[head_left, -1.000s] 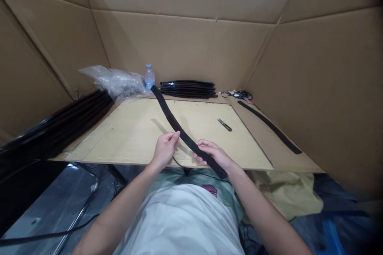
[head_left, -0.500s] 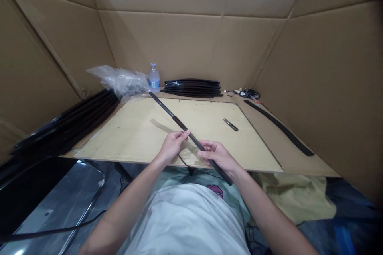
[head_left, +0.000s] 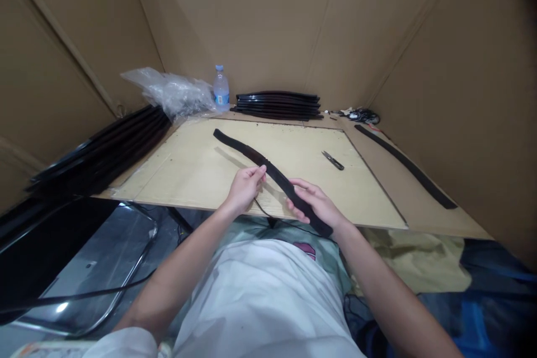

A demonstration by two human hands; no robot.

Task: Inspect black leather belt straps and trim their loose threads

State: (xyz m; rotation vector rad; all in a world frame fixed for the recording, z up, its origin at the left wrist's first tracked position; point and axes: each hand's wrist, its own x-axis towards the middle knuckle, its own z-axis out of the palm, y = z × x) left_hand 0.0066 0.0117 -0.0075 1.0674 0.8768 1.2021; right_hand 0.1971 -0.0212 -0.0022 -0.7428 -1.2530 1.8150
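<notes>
I see a person who holds a long, flat, black strip of flexible material in the middle of the frame, above a pale yellow rectangular board. The strip is slanting, with one end toward the upper left and the other toward the lower right, near the wrist. The left hand pinches its edge near the middle, between thumb and forefinger. The right hand is grasping the lower part, with its fingers bent around it. On the board, to the right of center, lie small dark snips with metal blades, apart from both hands. At the right of the frame lies a second curved black strip. At the upper center there is a stack of glossy black strips, and just beside it stands a clear plastic bottle with a blue cap. A crumpled transparent plastic bag is at the upper left.
</notes>
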